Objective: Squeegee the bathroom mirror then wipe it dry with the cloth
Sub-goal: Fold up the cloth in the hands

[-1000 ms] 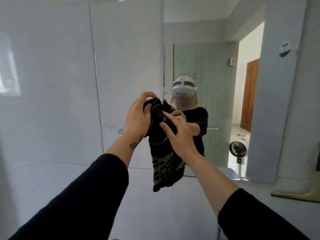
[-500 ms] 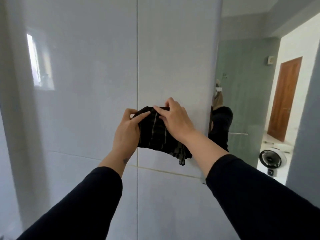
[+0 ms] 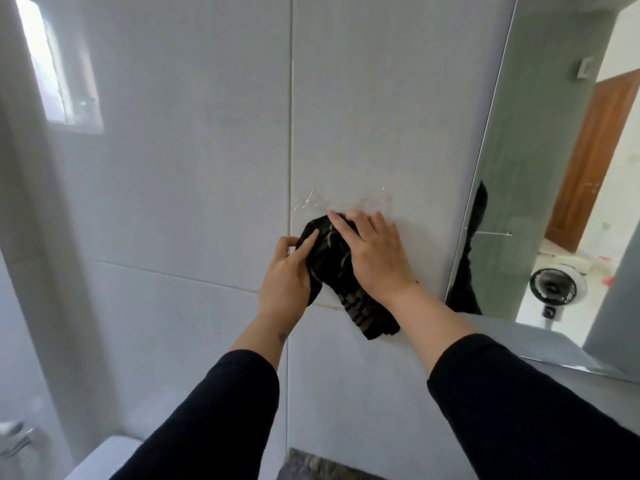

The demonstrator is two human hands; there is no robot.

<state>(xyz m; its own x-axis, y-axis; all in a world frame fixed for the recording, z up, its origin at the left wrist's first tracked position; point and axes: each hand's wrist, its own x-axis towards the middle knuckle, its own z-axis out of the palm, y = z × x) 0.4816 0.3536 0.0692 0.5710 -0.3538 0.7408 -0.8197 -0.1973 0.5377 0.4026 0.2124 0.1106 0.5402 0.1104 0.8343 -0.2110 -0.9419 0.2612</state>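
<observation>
Tiled wall, cloth near mirror edge

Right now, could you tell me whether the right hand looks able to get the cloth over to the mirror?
Probably yes. The right hand presses the cloth flat on the tiled wall, and the mirror begins just to its right, with only bare tile between them and nothing in the way.

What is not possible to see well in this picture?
Head view:
- mirror: cut off by the right edge.
- cloth: middle covered by the right hand.
- left hand: grip or only touch unclear, palm faces away.
- squeegee: outside the frame.
</observation>
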